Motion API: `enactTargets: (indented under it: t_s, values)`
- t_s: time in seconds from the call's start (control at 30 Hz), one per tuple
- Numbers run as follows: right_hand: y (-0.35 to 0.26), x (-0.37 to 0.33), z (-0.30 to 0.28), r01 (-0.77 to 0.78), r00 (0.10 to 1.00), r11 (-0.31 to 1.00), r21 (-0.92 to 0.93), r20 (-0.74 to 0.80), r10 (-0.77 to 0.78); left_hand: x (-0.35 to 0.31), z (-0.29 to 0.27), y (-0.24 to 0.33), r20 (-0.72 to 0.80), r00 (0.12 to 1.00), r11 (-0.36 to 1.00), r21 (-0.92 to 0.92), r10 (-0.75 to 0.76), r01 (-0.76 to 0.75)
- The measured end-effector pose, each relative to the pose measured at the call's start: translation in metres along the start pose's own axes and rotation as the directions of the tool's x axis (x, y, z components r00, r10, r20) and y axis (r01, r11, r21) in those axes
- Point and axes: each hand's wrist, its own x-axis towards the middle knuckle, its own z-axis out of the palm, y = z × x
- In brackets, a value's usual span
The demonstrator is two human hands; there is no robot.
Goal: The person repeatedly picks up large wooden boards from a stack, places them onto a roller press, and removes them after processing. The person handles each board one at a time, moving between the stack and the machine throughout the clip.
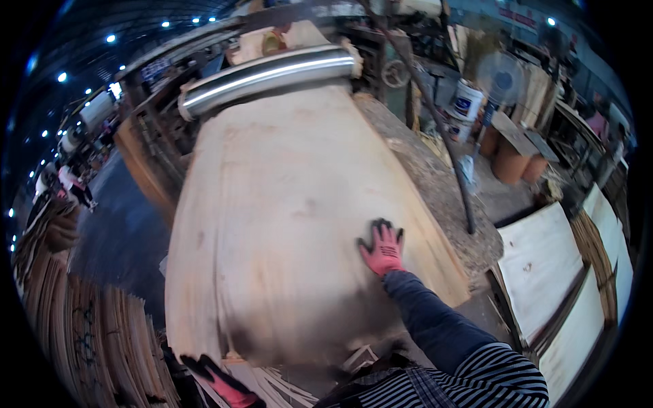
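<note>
A long pale sheet of wood veneer [286,183] lies flat before me, running away to a shiny metal roller [272,75] at its far end. My right hand [383,251], in a pink glove with black fingertips, rests on the sheet's right half with fingers spread. My left hand [224,386], gloved the same way, is at the sheet's near left corner. Its fingers are stretched out by the edge, and no grip on the sheet shows. Loose veneer strips [279,384] lie below the near edge, beside my left hand.
Stacked veneer sheets [102,340] stand at the lower left, and more large sheets [541,265] lean at the right. A debris-strewn ledge [428,170] borders the sheet, with a dark bar [449,146] above it. A white bucket [466,100] and a fan [502,80] stand farther back. Someone [275,41] is behind the roller.
</note>
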Motion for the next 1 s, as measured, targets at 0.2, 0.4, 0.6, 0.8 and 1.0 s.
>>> enactTargets:
  t_s: [0.2, 0.4, 0.6, 0.8, 1.0]
  values:
    - [0.075, 0.005, -0.099, 0.215, 0.976, 0.738, 0.639, -0.111, -0.189, -0.126, 0.196, 0.105, 0.72, 0.664, 0.98, -0.149, 0.201, -0.135]
    - [0.442, -0.008, -0.172, -0.028, 0.834, 0.618, 0.786, -0.322, 0.448, -0.28, 0.354, 0.191, 0.93, 0.195, 0.79, -0.14, 0.313, -0.597]
    - [0.591, -0.095, 0.018, -0.712, 0.687, 0.308, 0.631, 0.533, 0.495, -0.389, 0.507, 0.166, 0.964, -0.171, 0.521, -0.254, 0.202, -0.815]
    - [0.572, -0.181, 0.205, -0.805, 0.537, 0.425, 0.414, 0.812, 0.226, -0.39, 0.522, 0.117, 0.93, -0.368, 0.344, -0.347, 0.002, -0.873]
    - [0.55, -0.193, 0.216, -0.828, 0.508, 0.416, 0.375, 0.817, 0.273, -0.395, 0.521, 0.123, 0.901, -0.409, 0.335, -0.433, 0.142, -0.837]
